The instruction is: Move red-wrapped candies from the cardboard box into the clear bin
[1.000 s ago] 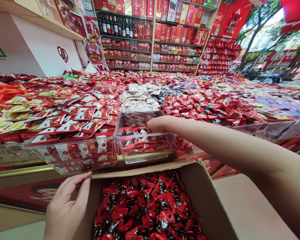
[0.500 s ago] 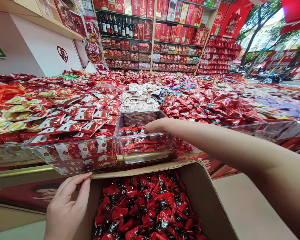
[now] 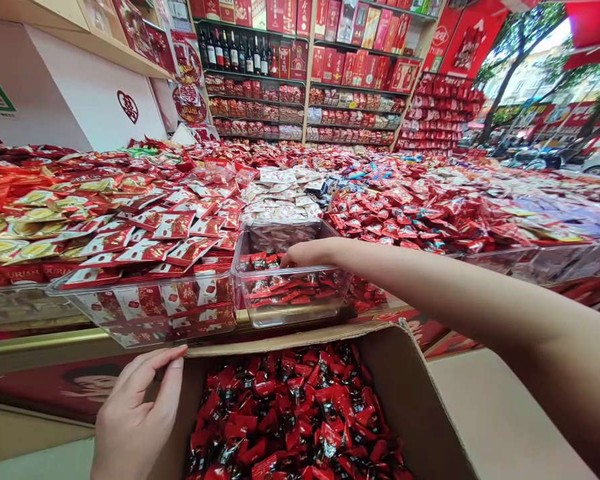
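The left hand [image 3: 139, 407] pinches the cardboard box [image 3: 400, 377] at its rim; right of that grip lie red-and-black wrapped candies [image 3: 300, 413]. Beyond, in a clear plastic bin [image 3: 295, 317], the right hand [image 3: 313, 253] hides its fingertips, grip unclear; its wrist catching the edge could tip the bin.

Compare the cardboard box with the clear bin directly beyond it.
The cardboard box is opaque; the clear bin is see-through. The box looks larger than the bin. The left hand holds the box's corner, while the right hand reaches into the bin. Both contain red-wrapped pieces.
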Demonstrator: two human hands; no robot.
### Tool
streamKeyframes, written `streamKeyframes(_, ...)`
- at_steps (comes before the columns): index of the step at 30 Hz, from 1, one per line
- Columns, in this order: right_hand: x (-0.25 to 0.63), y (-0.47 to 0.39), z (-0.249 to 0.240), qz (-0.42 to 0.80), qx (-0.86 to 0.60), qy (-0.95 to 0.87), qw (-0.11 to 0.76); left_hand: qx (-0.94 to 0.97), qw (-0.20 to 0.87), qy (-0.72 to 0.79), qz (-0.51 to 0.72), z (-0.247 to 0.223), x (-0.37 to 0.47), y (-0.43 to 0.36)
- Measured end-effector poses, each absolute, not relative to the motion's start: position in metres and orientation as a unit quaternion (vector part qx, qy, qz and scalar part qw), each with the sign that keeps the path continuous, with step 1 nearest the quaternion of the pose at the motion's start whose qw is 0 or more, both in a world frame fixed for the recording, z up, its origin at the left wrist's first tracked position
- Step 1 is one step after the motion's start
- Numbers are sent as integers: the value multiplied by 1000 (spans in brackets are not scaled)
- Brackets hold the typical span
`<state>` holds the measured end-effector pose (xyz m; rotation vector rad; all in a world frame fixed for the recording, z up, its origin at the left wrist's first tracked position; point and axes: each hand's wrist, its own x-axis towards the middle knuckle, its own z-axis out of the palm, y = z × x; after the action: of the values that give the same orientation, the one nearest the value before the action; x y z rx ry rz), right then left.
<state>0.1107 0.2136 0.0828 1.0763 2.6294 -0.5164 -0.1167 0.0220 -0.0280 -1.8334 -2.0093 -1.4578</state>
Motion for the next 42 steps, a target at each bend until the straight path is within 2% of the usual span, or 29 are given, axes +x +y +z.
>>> streamKeyframes(6, 111, 218, 77, -190, 339, 911, 138, -611, 47, -629, -478, -26, -116, 24)
streamKeyframes(15, 105, 222, 79, -141, 320, 928, 126, -619, 46, -618, -482, -30, -119, 25)
streamKeyframes(20, 91, 228, 83, -131, 270, 940, 163, -640, 59, -607, -467, -31, -122, 25)
streamKeyframes(34, 92, 233, 75, -217, 242, 931, 164, -652, 66, -602, -456, -31, -121, 22)
streamKeyframes(42, 85, 224, 77, -233, 249, 930, 135, -660, 81, -595, -452, -29, -118, 22)
